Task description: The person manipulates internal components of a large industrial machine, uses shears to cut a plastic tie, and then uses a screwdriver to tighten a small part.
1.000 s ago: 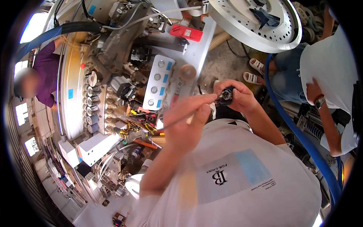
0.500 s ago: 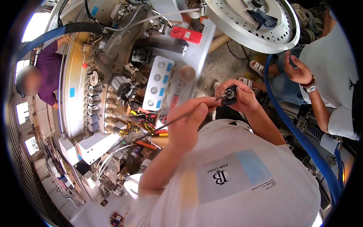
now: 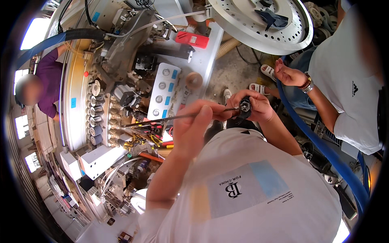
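My left hand [image 3: 194, 125] is closed around a long thin dark rod [image 3: 162, 119]. One end of the rod points out past my fingers to the left, over the tools. The other end meets the open face of a small round black part [image 3: 244, 107], whose inside looks metallic. That part sits gripped between the fingers of my right hand [image 3: 259, 106], in front of my chest. Whether the rod goes inside it or only touches it, I cannot tell.
To the left stands a machine with a white panel of gauges [image 3: 162, 91], a row of rollers [image 3: 95, 117] and hand tools [image 3: 156, 137]. A red box [image 3: 192, 39] lies behind. A perforated white disc [image 3: 302, 34], a blue hose [image 3: 312, 135] and a co-worker's hand [image 3: 291, 75] are at right.
The rod's far end has swung up, so it lies flatter. My view has shifted slightly right. The co-worker's hand has lowered and moved left.
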A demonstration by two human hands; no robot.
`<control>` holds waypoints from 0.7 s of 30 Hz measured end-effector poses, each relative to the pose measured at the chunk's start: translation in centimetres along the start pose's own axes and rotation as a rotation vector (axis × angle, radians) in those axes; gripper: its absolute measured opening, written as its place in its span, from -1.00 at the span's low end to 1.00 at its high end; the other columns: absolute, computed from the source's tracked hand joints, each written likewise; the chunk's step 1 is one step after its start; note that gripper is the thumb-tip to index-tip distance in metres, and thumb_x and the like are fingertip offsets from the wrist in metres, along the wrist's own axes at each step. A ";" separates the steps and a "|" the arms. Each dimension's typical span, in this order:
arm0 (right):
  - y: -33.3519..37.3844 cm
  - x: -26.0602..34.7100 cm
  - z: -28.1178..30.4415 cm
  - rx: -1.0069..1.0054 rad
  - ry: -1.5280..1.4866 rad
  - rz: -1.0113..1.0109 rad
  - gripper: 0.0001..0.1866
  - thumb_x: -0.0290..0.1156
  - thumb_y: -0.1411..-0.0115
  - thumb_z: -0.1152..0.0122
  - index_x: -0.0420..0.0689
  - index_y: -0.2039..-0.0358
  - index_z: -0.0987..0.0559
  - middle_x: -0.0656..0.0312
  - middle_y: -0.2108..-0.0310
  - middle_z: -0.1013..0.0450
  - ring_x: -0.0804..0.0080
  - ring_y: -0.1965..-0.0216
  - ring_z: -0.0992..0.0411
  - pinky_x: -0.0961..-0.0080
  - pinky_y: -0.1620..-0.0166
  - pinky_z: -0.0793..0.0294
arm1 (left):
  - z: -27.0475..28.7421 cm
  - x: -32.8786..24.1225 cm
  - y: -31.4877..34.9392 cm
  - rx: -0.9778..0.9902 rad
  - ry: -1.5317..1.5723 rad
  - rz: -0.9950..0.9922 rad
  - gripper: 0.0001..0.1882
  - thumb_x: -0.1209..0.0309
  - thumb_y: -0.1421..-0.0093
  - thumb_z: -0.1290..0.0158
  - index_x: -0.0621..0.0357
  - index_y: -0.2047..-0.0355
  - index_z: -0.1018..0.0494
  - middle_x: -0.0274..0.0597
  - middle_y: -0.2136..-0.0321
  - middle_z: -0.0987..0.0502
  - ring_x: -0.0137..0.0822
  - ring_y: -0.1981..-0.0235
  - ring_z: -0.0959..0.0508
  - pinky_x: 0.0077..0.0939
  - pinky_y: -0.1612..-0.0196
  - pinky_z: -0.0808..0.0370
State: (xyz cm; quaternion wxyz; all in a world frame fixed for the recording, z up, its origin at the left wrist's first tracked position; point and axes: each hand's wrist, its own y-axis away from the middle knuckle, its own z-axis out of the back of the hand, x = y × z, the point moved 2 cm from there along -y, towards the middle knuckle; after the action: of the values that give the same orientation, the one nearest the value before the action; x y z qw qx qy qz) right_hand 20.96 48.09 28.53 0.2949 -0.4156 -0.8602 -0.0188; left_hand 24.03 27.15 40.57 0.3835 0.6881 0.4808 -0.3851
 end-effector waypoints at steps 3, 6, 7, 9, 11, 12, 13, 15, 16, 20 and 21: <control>-0.2 0.0 -0.5 0.030 -0.040 0.007 -0.45 -0.12 -0.43 -0.06 -0.44 -0.09 -0.41 -0.11 -0.03 -0.45 0.17 0.04 -0.54 0.23 0.00 -0.56 | -0.6 -0.7 0.6 -0.020 -0.125 -0.039 -0.70 0.38 -0.47 0.11 0.40 0.15 -0.52 0.01 0.22 -0.65 -0.27 0.19 -0.66 -0.42 0.02 -0.56; -0.1 0.1 -0.8 0.053 -0.080 -0.003 -0.45 -0.09 -0.42 -0.06 -0.43 -0.05 -0.43 -0.10 0.00 -0.44 0.13 0.03 -0.52 0.21 -0.01 -0.55 | -1.4 -0.9 1.0 -0.048 -0.166 -0.132 -0.71 0.41 -0.45 0.13 0.40 0.17 -0.53 -0.01 0.27 -0.65 -0.28 0.25 -0.66 -0.42 0.07 -0.56; 0.0 0.1 -0.9 0.060 -0.089 0.005 -0.45 -0.08 -0.41 -0.06 -0.43 -0.03 -0.43 -0.09 0.02 -0.44 0.13 0.03 -0.50 0.20 0.00 -0.55 | -1.4 -1.1 1.1 -0.055 -0.137 -0.144 -0.71 0.43 -0.45 0.13 0.40 0.18 -0.53 -0.02 0.29 -0.65 -0.29 0.27 -0.66 -0.43 0.10 -0.56; -0.2 0.0 -0.8 0.078 -0.104 0.036 -0.45 -0.05 -0.41 -0.06 -0.41 0.01 -0.45 -0.06 0.07 -0.43 0.11 0.03 -0.48 0.18 0.00 -0.53 | -1.3 -1.4 1.3 -0.083 -0.114 -0.164 -0.71 0.46 -0.43 0.15 0.40 0.20 -0.54 -0.04 0.32 -0.64 -0.31 0.30 -0.65 -0.43 0.13 -0.55; -0.3 0.1 -0.9 0.095 -0.110 0.064 -0.45 -0.03 -0.41 -0.05 -0.39 0.04 -0.46 -0.03 0.13 -0.42 0.12 0.06 -0.45 0.18 0.01 -0.50 | -1.3 -1.8 1.5 -0.124 -0.124 -0.181 -0.71 0.48 -0.42 0.16 0.39 0.22 -0.54 -0.05 0.34 -0.64 -0.33 0.33 -0.63 -0.44 0.15 -0.54; -0.3 0.1 -1.0 0.103 -0.111 0.066 -0.46 -0.03 -0.41 -0.05 -0.38 0.05 -0.46 -0.02 0.15 -0.41 0.12 0.07 -0.44 0.18 0.02 -0.49 | -1.5 -1.9 1.7 -0.111 -0.166 -0.207 -0.72 0.48 -0.42 0.15 0.39 0.23 -0.55 -0.05 0.34 -0.64 -0.32 0.33 -0.63 -0.44 0.17 -0.54; -0.4 0.2 -1.1 0.117 -0.111 0.065 -0.47 -0.03 -0.41 -0.05 -0.37 0.06 -0.46 -0.01 0.17 -0.40 0.13 0.08 -0.43 0.18 0.03 -0.48 | -1.7 -2.0 1.8 -0.097 -0.209 -0.232 -0.72 0.48 -0.42 0.15 0.38 0.24 -0.55 -0.04 0.34 -0.64 -0.32 0.33 -0.63 -0.44 0.18 -0.54; -0.6 0.5 -1.3 0.152 -0.107 0.064 -0.48 -0.04 -0.40 -0.05 -0.37 0.07 -0.47 0.00 0.19 -0.39 0.15 0.11 -0.42 0.20 0.04 -0.47 | -2.3 -2.5 2.1 -0.061 -0.338 -0.271 -0.72 0.47 -0.42 0.15 0.39 0.24 -0.54 -0.02 0.34 -0.64 -0.33 0.36 -0.60 -0.47 0.24 -0.50; -0.5 0.5 -1.4 0.152 -0.108 0.061 -0.48 -0.04 -0.40 -0.05 -0.37 0.07 -0.47 0.00 0.19 -0.39 0.15 0.12 -0.43 0.21 0.04 -0.47 | -2.6 -2.8 2.2 -0.039 -0.426 -0.284 -0.71 0.46 -0.43 0.16 0.40 0.23 -0.52 0.00 0.33 -0.64 -0.34 0.39 -0.57 -0.49 0.29 -0.46; 0.0 0.5 -1.6 0.100 -0.099 0.029 -0.48 -0.05 -0.39 -0.08 -0.37 0.06 -0.46 -0.05 0.15 -0.42 0.13 0.10 -0.46 0.24 0.04 -0.47 | -3.2 -2.7 1.9 0.018 -0.577 -0.483 -0.77 0.52 -0.37 0.13 0.36 0.24 -0.53 -0.02 0.35 -0.64 -0.34 0.43 -0.54 -0.50 0.36 -0.43; 0.2 0.6 -1.5 0.084 -0.084 0.016 -0.48 -0.05 -0.39 -0.08 -0.38 0.06 -0.46 -0.07 0.13 -0.43 0.13 0.09 -0.47 0.24 0.03 -0.47 | -3.4 -2.9 1.7 0.024 -0.651 -0.493 -0.84 0.54 -0.32 0.04 0.32 0.25 -0.54 -0.06 0.35 -0.63 -0.29 0.42 -0.56 -0.46 0.35 -0.47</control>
State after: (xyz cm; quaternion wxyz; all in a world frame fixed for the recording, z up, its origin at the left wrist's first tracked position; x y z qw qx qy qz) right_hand 21.57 48.23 30.02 0.2761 -0.4101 -0.8684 0.0372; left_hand 25.51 28.73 44.85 0.4037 0.3988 0.4803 -0.6688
